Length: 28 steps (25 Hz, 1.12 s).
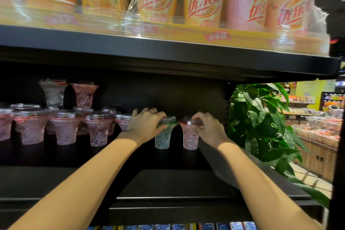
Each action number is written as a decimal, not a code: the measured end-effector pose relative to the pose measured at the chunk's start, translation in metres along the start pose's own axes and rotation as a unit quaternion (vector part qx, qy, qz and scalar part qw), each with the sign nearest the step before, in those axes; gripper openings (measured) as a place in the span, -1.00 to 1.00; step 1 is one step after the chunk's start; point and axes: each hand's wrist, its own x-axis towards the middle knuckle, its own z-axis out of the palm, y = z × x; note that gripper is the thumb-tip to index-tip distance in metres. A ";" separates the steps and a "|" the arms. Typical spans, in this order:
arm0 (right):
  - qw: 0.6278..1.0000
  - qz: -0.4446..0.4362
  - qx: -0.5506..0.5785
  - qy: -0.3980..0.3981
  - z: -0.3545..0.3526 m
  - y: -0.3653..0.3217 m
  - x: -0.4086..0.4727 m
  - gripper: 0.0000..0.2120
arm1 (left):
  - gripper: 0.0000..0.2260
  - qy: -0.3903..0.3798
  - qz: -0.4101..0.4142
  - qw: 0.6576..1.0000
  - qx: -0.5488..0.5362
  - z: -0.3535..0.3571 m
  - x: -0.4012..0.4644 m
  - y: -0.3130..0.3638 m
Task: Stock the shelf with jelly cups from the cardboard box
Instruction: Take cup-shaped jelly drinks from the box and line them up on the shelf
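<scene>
Now my left hand (145, 124) curls its grip around the rim of a green-lidded jelly cup (164, 136), and my right hand (206, 129) pinches the red lid of a pink jelly cup (189, 139) just beside it. Both stand upright on the black shelf (168, 158). They are clear flared plastic with lumpy filling. More pink cups (63, 127) crowd the left, two stacked higher.

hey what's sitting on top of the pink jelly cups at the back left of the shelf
Two more jelly cups are stacked there: a whitish cup and a pink cup, standing on the lids of the back row. Front cups hide exactly how their bases rest.
</scene>
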 end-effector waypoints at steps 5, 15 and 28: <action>1.000 -0.007 0.003 0.010 0.001 0.001 0.000 -0.80 | -0.63 -0.008 0.013 0.999 0.030 -0.001 0.001 0.003; 1.000 -0.023 -0.001 -0.005 -0.006 -0.003 -0.003 -0.79 | -0.65 0.015 0.021 0.999 0.045 -0.003 -0.004 -0.001; 0.996 0.025 -0.076 -0.025 -0.015 -0.022 -0.015 -0.61 | -0.59 0.008 0.022 1.000 0.013 -0.014 -0.021 -0.005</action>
